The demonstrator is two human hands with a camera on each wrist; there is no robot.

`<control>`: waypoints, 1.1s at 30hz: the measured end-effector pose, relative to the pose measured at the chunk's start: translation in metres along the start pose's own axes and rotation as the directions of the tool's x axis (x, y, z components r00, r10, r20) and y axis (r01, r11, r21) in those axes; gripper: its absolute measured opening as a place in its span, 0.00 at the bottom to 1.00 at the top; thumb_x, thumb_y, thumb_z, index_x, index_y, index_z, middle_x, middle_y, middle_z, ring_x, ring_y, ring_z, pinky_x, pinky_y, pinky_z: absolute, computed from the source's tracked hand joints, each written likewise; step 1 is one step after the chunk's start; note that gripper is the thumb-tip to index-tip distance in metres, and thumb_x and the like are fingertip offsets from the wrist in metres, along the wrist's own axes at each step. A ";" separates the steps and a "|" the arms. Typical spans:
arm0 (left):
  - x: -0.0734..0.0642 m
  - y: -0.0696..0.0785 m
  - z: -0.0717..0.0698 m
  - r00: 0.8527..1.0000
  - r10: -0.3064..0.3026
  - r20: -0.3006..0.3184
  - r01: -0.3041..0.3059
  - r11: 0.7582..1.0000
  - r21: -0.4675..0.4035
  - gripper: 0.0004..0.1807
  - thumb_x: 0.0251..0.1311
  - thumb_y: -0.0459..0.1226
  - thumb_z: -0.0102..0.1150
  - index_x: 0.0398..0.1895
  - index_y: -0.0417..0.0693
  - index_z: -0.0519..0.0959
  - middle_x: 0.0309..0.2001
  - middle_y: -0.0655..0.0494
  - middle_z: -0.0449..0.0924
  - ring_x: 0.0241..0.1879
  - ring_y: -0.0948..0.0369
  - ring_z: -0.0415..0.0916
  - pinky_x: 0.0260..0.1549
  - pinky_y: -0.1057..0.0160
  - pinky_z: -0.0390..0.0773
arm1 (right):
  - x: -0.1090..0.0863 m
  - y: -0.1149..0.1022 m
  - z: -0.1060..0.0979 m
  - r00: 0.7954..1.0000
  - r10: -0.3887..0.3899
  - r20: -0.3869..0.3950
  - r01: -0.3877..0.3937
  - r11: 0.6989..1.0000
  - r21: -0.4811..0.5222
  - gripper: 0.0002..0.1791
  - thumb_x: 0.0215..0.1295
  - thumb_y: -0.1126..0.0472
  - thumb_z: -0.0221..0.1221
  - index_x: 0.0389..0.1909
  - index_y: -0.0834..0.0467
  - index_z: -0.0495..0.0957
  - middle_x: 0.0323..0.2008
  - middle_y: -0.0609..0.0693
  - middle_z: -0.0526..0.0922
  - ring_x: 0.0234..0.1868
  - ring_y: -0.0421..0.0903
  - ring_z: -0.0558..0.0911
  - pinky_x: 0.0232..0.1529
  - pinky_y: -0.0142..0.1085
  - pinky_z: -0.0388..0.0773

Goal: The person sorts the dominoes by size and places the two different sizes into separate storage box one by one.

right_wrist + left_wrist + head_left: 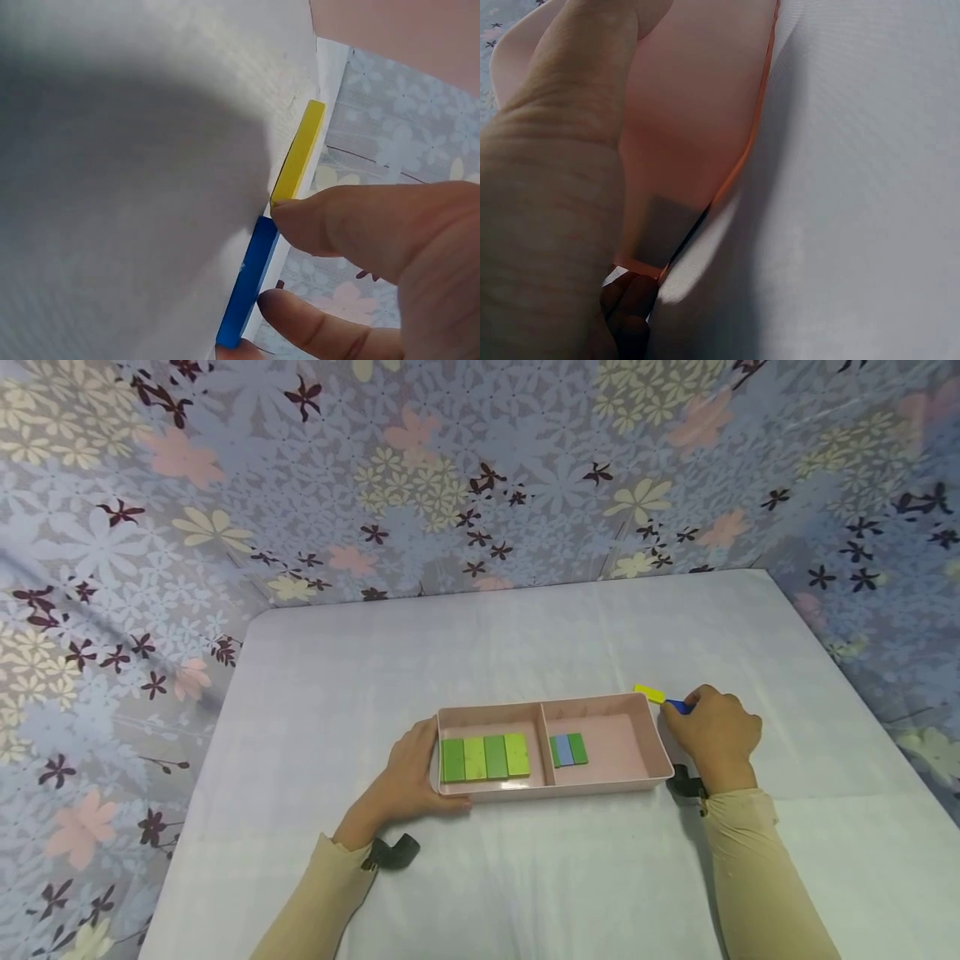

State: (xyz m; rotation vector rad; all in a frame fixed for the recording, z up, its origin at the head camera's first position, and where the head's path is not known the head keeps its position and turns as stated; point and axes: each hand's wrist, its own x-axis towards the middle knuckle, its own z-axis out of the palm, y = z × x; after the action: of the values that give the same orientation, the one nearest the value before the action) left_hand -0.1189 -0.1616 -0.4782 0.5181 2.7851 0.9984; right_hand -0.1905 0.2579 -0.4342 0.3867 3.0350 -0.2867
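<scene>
A pink two-compartment tray (pixel 615 747) lies on the white-covered table. At its left end my left hand (pixel 408 777) grips it, thumb along the near wall. Flat green and yellow-green blocks (pixel 475 758) line up in the left compartment. A light blue block (pixel 565 750) sits between two narrow green ones in the right compartment. Just beyond the tray's right end, my right hand (pixel 718 731) holds a blue block (pixel 249 281) between thumb and fingers. A yellow block (pixel 301 154) touches or nearly touches its end, close to my thumb tip.
The white cloth (pixel 465 652) covers the table around the tray. Flower-patterned fabric (pixel 420 485) rises behind the far edge and along both sides. A dark strap piece (pixel 393 853) sticks out from each wrist.
</scene>
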 end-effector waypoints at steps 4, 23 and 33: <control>0.000 0.002 -0.001 1.000 0.001 -0.004 -0.001 1.000 -0.005 0.69 0.25 0.69 0.67 0.70 0.71 0.33 0.66 0.63 0.52 0.64 0.62 0.50 0.62 0.50 0.52 | -0.001 0.001 -0.001 1.000 -0.014 -0.008 0.014 1.000 0.014 0.28 0.56 0.43 0.53 0.43 0.65 0.74 0.36 0.67 0.78 0.36 0.62 0.76 0.30 0.52 0.66; 0.000 0.000 0.001 1.000 0.021 -0.017 -0.021 1.000 0.005 0.68 0.25 0.69 0.65 0.70 0.69 0.36 0.65 0.63 0.53 0.63 0.62 0.52 0.61 0.50 0.55 | -0.013 0.009 -0.005 0.991 -0.109 -0.072 0.116 0.989 0.095 0.24 0.49 0.46 0.64 0.37 0.63 0.82 0.28 0.62 0.83 0.30 0.59 0.77 0.34 0.50 0.63; -0.001 0.003 -0.001 1.000 0.021 -0.012 -0.021 1.000 0.006 0.68 0.25 0.69 0.66 0.71 0.67 0.36 0.65 0.62 0.53 0.63 0.62 0.52 0.61 0.50 0.55 | -0.024 0.008 -0.010 0.955 -0.159 -0.249 0.204 0.964 0.170 0.20 0.49 0.48 0.65 0.36 0.59 0.83 0.06 0.49 0.70 0.17 0.49 0.67 0.23 0.41 0.60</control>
State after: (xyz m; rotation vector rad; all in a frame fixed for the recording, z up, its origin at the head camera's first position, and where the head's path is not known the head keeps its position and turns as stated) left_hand -0.1174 -0.1601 -0.4753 0.5449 2.7996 1.0016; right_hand -0.1657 0.2615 -0.4240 0.1582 3.2910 -0.5939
